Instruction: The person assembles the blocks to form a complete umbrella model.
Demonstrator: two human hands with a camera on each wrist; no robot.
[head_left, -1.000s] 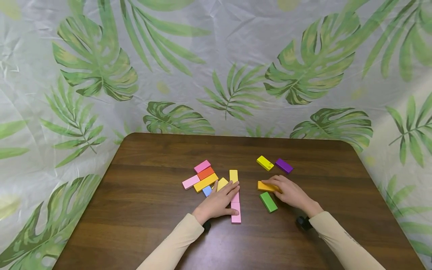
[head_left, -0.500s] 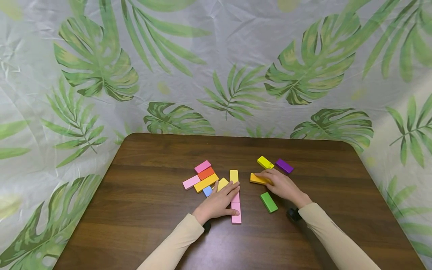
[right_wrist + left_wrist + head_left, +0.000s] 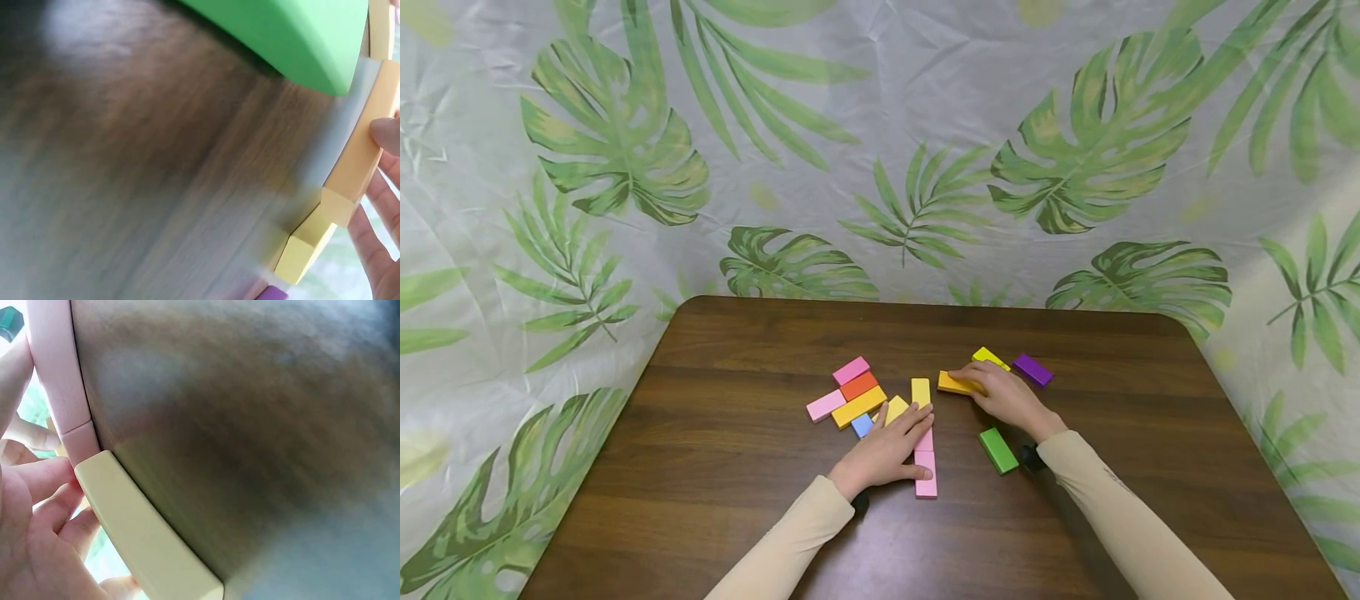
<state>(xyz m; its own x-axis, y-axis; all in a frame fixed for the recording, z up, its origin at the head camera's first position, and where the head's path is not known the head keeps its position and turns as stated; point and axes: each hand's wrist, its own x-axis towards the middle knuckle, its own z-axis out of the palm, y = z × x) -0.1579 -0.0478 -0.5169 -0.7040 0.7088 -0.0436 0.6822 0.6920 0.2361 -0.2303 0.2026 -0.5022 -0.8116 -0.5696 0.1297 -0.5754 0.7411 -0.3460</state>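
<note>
My right hand (image 3: 1009,398) pinches an orange wooden block (image 3: 953,383) near the far end of an upright row. In the right wrist view, its thumb presses the orange block (image 3: 359,147) from one side, with fingers beyond. My left hand (image 3: 883,454) lies spread over the row, fingers extended. Its thumb touches the near pink block (image 3: 926,485), and other fingertips reach a second pink block (image 3: 923,438) and the pale yellow block (image 3: 921,390) at the row's far end. Another pale yellow block (image 3: 895,408) and a blue block (image 3: 861,425) lie partly hidden beside that hand.
Left of the row, a slanted cluster has orange (image 3: 859,407), red (image 3: 859,385), light pink (image 3: 825,406) and darker pink (image 3: 851,370) blocks. On the right lie a green block (image 3: 997,451), a purple block (image 3: 1032,370) and a partly covered yellow block (image 3: 990,358). The table (image 3: 737,508) is dark wood.
My right hand has slid the orange block leftward and away from me, from above the green block toward the far end of the row. The left hand stays in place.
</note>
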